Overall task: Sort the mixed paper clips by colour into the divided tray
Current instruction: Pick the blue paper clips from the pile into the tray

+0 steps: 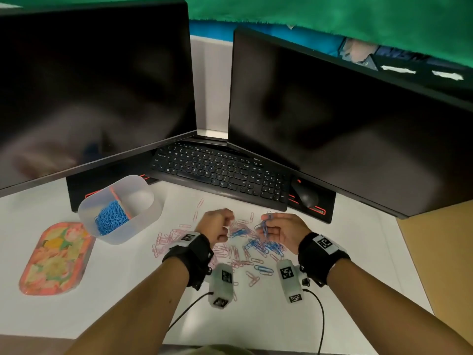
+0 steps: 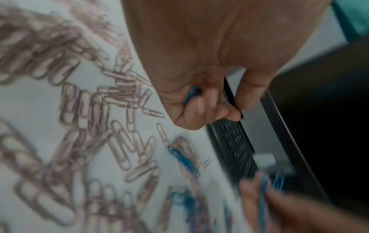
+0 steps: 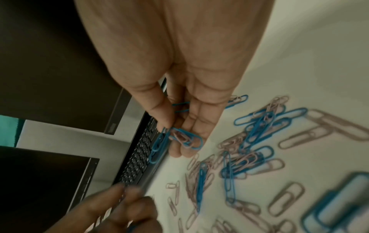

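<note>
Pink and blue paper clips (image 1: 245,248) lie mixed on the white desk between my hands. My left hand (image 1: 217,224) hovers over them with its fingers curled round a blue clip (image 2: 190,94) in the palm. My right hand (image 1: 275,226) pinches a bunch of blue clips (image 3: 175,140) between thumb and fingers, with a pink one caught among them. The translucent divided tray (image 1: 143,221) stands to the left. Its near-left compartment holds a heap of blue clips (image 1: 111,217); the other compartment looks bare.
A flowered tin lid (image 1: 55,260) lies at the far left. A black keyboard (image 1: 220,172) and mouse (image 1: 305,194) sit behind the clips, under two dark monitors (image 1: 89,85). A brown panel (image 1: 440,260) borders the desk on the right.
</note>
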`<state>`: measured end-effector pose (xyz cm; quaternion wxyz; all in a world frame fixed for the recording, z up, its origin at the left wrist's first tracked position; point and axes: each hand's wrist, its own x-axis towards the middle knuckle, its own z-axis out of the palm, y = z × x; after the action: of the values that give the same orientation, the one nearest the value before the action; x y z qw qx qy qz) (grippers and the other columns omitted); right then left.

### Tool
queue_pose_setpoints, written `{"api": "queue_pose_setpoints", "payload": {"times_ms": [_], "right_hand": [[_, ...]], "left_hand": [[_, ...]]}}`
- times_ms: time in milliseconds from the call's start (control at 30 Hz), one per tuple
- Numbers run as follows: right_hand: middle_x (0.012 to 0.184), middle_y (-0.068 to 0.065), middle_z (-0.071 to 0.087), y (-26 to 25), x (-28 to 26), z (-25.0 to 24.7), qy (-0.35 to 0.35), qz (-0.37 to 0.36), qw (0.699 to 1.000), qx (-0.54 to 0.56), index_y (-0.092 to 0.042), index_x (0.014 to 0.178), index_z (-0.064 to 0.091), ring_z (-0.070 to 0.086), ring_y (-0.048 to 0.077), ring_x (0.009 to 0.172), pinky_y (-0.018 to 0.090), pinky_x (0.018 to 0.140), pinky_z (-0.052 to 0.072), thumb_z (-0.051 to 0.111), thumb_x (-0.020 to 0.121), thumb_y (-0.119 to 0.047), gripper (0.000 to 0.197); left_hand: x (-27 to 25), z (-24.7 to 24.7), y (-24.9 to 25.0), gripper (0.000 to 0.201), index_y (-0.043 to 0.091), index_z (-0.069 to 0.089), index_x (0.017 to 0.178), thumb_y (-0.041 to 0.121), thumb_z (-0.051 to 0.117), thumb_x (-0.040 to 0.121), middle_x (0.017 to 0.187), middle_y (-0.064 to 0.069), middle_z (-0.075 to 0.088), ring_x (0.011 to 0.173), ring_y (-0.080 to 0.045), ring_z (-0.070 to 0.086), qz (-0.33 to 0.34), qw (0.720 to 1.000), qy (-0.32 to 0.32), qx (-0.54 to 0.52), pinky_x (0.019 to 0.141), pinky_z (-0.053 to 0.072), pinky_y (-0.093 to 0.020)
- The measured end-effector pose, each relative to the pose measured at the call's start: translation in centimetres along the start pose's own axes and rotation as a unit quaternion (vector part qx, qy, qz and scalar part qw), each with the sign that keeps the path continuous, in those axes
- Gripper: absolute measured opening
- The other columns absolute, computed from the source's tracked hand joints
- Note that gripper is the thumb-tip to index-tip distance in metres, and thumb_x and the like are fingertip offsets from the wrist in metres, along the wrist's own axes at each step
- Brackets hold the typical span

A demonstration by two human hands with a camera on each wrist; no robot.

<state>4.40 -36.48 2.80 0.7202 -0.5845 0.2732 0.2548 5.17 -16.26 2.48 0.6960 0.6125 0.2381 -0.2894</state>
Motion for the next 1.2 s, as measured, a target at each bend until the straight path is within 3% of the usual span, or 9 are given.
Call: {"api": "queue_pose_setpoints", "payload": {"times_ms": [67, 133, 333, 467, 633, 733, 900, 1067, 1200], "right_hand": [[0.090, 0.023, 0.066, 0.1, -0.2, 0.6, 0.012, -0.018, 0.999, 0.024, 0.004, 0.098, 0.063, 0.071, 0.031, 0.083, 0.037, 0.076, 0.060, 0.049, 0.091, 0.009, 0.017], [0.091, 0.023, 0.067, 0.1, -0.4, 1.2, 0.021, -0.042, 0.998, 0.041, 0.005, 0.102, 0.062, 0.070, 0.031, 0.085, 0.035, 0.077, 0.060, 0.050, 0.091, 0.008, 0.017], [0.101, 0.027, 0.068, 0.0, -0.7, 2.5, 0.048, -0.098, 0.993, 0.055, 0.002, 0.107, 0.062, 0.068, 0.030, 0.091, 0.028, 0.077, 0.057, 0.054, 0.090, 0.005, 0.019], [0.099, 0.023, 0.070, 0.1, -0.5, 2.5, 0.066, -0.106, 0.989, 0.073, 0.003, 0.110, 0.062, 0.069, 0.027, 0.092, 0.035, 0.088, 0.055, 0.056, 0.089, 0.005, 0.022], [0.105, 0.019, 0.069, -0.1, -0.8, 2.7, 0.084, -0.104, 0.987, 0.089, -0.002, 0.101, 0.066, 0.067, 0.029, 0.100, 0.035, 0.087, 0.055, 0.058, 0.088, 0.005, 0.017], [0.109, 0.024, 0.067, -0.3, -0.7, 2.7, 0.083, -0.099, 0.986, 0.109, 0.002, 0.105, 0.063, 0.066, 0.033, 0.102, 0.034, 0.084, 0.057, 0.057, 0.089, 0.005, 0.018], [0.083, 0.021, 0.065, -0.9, -1.0, 2.6, 0.072, -0.064, 0.985, 0.144, 0.003, 0.103, 0.059, 0.069, 0.028, 0.075, 0.040, 0.080, 0.057, 0.049, 0.090, 0.006, 0.017], [0.068, 0.008, 0.045, -0.9, -0.8, 2.5, 0.058, 0.033, 0.970, 0.233, -0.003, 0.083, 0.055, 0.044, 0.019, 0.056, 0.032, 0.056, 0.042, 0.034, 0.080, -0.002, 0.022], [0.060, 0.003, 0.041, -0.5, -0.3, 1.2, 0.023, 0.074, 0.974, 0.215, -0.008, 0.070, 0.050, 0.032, 0.014, 0.044, 0.022, 0.044, 0.026, 0.040, 0.078, -0.017, 0.016]], "left_hand": [[-0.1, 1.2, -0.7, 0.015, 0.010, 0.070, 0.094, 0.020, 0.059, 0.090, 0.078, 0.001, 0.061, 0.055, -0.010, 0.044, 0.031, 0.979, -0.018, 0.203, 0.052, 0.038, -0.020], [-0.1, 2.4, -1.6, 0.025, 0.011, 0.072, 0.093, 0.034, 0.066, 0.086, 0.086, -0.002, 0.069, 0.055, -0.007, 0.049, 0.061, 0.952, -0.036, 0.298, 0.053, 0.040, -0.020], [-0.3, 4.1, -1.5, 0.022, 0.018, 0.071, 0.075, 0.037, 0.068, 0.085, 0.058, 0.010, 0.057, 0.055, -0.004, 0.050, 0.146, 0.931, -0.024, 0.333, 0.050, 0.035, -0.014], [0.0, 4.1, -1.1, 0.017, 0.014, 0.075, 0.082, 0.026, 0.064, 0.087, 0.066, 0.007, 0.063, 0.064, -0.008, 0.056, 0.169, 0.928, -0.012, 0.333, 0.057, 0.040, -0.016], [0.0, 3.3, -1.2, 0.009, 0.017, 0.069, 0.081, 0.016, 0.061, 0.084, 0.072, 0.009, 0.064, 0.067, -0.004, 0.057, 0.165, 0.925, -0.035, 0.340, 0.060, 0.042, -0.014], [0.1, 2.7, -1.2, 0.009, 0.017, 0.067, 0.081, 0.016, 0.059, 0.084, 0.087, 0.002, 0.071, 0.081, -0.013, 0.065, 0.141, 0.918, -0.047, 0.368, 0.070, 0.050, -0.021], [0.8, 1.2, -0.8, 0.009, 0.017, 0.064, 0.087, 0.016, 0.055, 0.088, 0.088, -0.001, 0.066, 0.065, -0.012, 0.053, 0.096, 0.942, 0.002, 0.323, 0.056, 0.040, -0.022], [1.1, 0.8, 0.6, 0.015, 0.008, 0.065, 0.096, 0.010, 0.051, 0.091, 0.077, -0.002, 0.055, 0.056, -0.015, 0.042, 0.047, 0.976, 0.003, 0.212, 0.051, 0.034, -0.020], [1.7, 0.9, 0.6, 0.014, 0.015, 0.067, 0.087, 0.016, 0.053, 0.088, 0.081, -0.001, 0.064, 0.073, -0.019, 0.057, 0.092, 0.942, 0.036, 0.320, 0.060, 0.043, -0.021]]}}
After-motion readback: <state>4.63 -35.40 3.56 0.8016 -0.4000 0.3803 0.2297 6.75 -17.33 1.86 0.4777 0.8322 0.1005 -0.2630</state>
